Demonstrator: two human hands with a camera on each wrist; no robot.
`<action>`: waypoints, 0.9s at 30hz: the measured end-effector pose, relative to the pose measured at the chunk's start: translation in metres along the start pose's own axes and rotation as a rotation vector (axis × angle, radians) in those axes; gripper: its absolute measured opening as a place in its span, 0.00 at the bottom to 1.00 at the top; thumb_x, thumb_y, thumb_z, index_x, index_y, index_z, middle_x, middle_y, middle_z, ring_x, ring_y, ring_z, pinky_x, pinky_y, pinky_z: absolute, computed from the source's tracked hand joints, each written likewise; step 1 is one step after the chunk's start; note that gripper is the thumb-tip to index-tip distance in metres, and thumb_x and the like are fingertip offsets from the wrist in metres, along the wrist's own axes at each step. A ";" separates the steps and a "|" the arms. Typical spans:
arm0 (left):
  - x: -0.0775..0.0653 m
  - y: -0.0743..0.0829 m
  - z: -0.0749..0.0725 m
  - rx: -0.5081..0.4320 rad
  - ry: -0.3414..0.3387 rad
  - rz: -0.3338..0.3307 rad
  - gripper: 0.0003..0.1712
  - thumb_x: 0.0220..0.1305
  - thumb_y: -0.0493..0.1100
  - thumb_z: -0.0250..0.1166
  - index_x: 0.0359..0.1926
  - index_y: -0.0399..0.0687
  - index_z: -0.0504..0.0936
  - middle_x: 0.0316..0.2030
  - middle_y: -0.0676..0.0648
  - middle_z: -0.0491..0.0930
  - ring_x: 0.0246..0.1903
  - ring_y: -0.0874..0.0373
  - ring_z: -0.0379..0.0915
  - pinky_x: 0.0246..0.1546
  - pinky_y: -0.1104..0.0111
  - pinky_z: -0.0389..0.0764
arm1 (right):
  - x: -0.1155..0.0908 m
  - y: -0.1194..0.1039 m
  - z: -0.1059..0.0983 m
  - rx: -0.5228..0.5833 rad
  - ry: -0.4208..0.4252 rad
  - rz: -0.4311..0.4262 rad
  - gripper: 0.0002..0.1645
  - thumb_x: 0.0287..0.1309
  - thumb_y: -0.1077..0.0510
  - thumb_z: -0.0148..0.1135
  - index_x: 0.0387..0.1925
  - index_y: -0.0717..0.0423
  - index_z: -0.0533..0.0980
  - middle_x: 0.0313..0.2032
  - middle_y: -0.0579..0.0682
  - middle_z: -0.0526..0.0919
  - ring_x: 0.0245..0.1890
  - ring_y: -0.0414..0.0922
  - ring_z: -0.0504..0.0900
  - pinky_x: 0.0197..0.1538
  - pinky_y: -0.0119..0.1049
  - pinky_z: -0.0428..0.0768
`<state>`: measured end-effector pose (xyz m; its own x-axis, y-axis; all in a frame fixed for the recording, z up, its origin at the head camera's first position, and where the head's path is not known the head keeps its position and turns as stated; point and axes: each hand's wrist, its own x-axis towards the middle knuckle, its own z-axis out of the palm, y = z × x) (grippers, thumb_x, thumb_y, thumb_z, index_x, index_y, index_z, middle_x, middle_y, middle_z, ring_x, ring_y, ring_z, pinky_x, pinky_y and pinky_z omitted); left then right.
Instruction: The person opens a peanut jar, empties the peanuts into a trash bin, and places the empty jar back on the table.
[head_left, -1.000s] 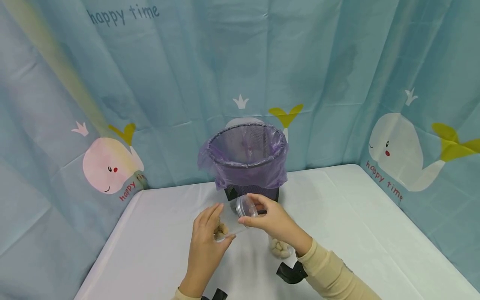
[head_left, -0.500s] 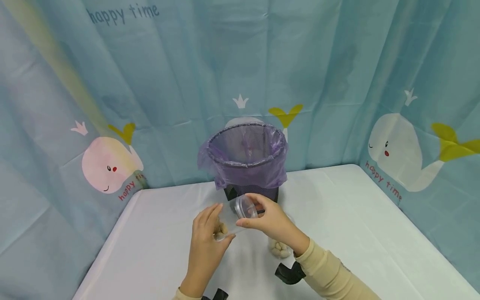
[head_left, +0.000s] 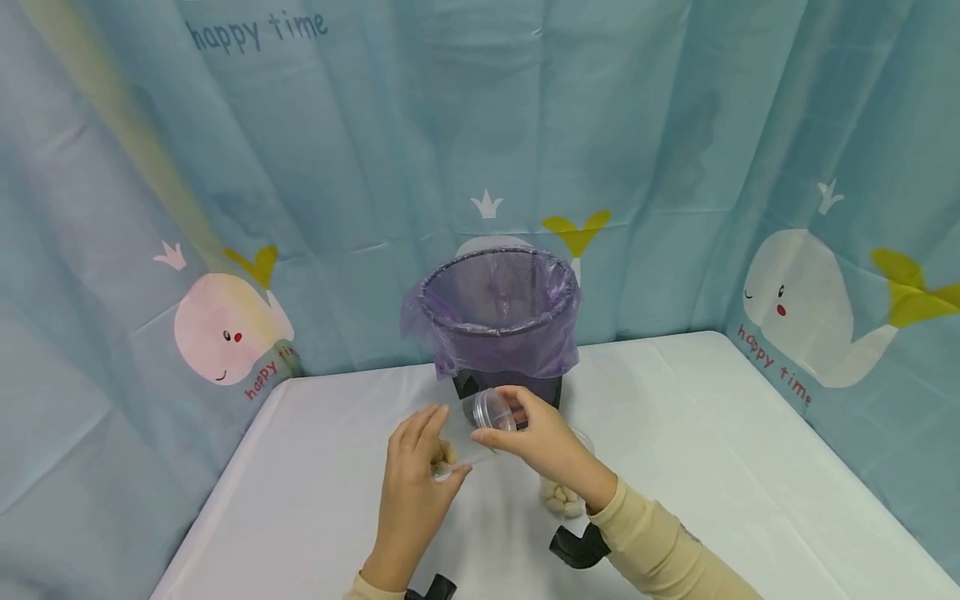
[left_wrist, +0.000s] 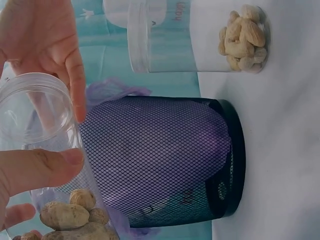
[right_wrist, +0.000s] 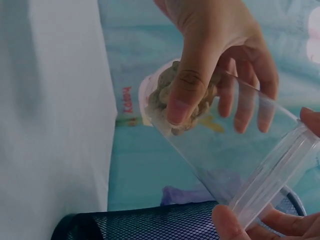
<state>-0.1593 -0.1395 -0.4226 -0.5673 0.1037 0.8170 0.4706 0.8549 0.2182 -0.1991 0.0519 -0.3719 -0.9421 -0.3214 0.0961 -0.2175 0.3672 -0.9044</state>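
Clear cylindrical plastic jar (right_wrist: 225, 145) with tan peanuts (left_wrist: 67, 216) — we judge light, stiff, slippery; best held mid-wall. Left hand (head_left: 414, 479) grips jar — right hand (head_left: 542, 437) pinches ribbed end (right_wrist: 270, 177).

There's a bin (head_left: 495, 352) mid-frame on the tabletop (head_left: 690, 433), curtain (head_left: 637, 125) behind; before it, the held jar (head_left: 463, 423), second jar (head_left: 562, 497) right.

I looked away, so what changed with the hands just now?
The right hand has shifted slightly left at the wrist, showing more of the standing jar behind it. Nothing was taken up or let go: it and the left hand still hold the tilted jar, peanuts inside, and the bin stays put.
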 end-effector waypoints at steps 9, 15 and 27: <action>-0.001 -0.001 0.000 0.008 -0.010 -0.002 0.58 0.18 0.32 0.88 0.61 0.41 0.75 0.58 0.39 0.77 0.57 0.41 0.71 0.60 0.58 0.74 | -0.001 0.000 -0.002 -0.028 -0.020 -0.051 0.45 0.53 0.40 0.73 0.68 0.55 0.68 0.64 0.54 0.75 0.57 0.53 0.78 0.50 0.46 0.85; -0.002 -0.002 0.000 -0.005 -0.004 0.006 0.58 0.19 0.31 0.87 0.62 0.40 0.75 0.58 0.39 0.77 0.56 0.41 0.70 0.58 0.56 0.75 | 0.000 -0.003 -0.002 -0.020 -0.048 -0.073 0.53 0.52 0.43 0.75 0.72 0.58 0.62 0.66 0.55 0.73 0.60 0.55 0.76 0.57 0.49 0.83; 0.000 -0.002 -0.003 -0.023 -0.004 0.004 0.57 0.22 0.31 0.87 0.62 0.40 0.74 0.59 0.39 0.76 0.58 0.40 0.70 0.59 0.52 0.75 | 0.001 -0.003 -0.003 0.011 0.003 -0.085 0.46 0.52 0.45 0.75 0.68 0.56 0.68 0.64 0.52 0.75 0.61 0.51 0.76 0.59 0.47 0.83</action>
<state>-0.1584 -0.1426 -0.4217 -0.5678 0.1091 0.8159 0.4882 0.8427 0.2270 -0.2001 0.0534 -0.3675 -0.9210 -0.3485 0.1740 -0.2939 0.3287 -0.8975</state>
